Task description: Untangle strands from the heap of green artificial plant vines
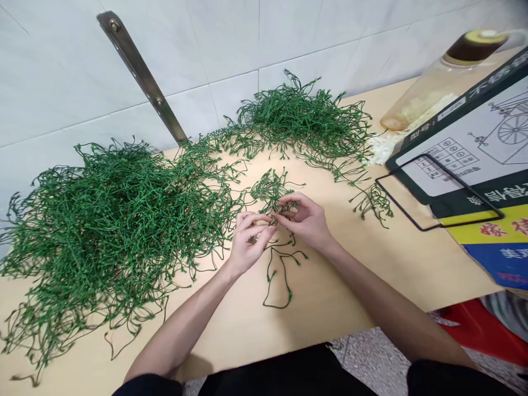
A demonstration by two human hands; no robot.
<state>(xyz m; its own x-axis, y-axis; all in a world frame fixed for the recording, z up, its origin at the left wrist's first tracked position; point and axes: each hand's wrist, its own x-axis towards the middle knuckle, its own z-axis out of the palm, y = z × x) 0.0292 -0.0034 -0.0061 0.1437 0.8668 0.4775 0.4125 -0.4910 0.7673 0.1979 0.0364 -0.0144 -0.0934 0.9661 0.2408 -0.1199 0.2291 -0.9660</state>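
My left hand [247, 242] and my right hand [305, 220] meet at the middle of the wooden table [371, 286]. Both pinch thin green plastic stems [272, 192] between thumb and fingers. One long green stem [282, 275] trails from my hands toward the table's front edge in a loop. A big heap of the same green stems [107, 225] lies to the left of my hands. A smaller heap [301, 121] lies at the back, against the tiled wall.
A metal bracket [140, 71] slants down the wall to the table. At the right lie a printed cardboard box [474, 143], a black wire frame [437, 192], a clear bottle [433, 88] on its side and white bits [379, 146]. A red item [478, 327] sits below the table edge.
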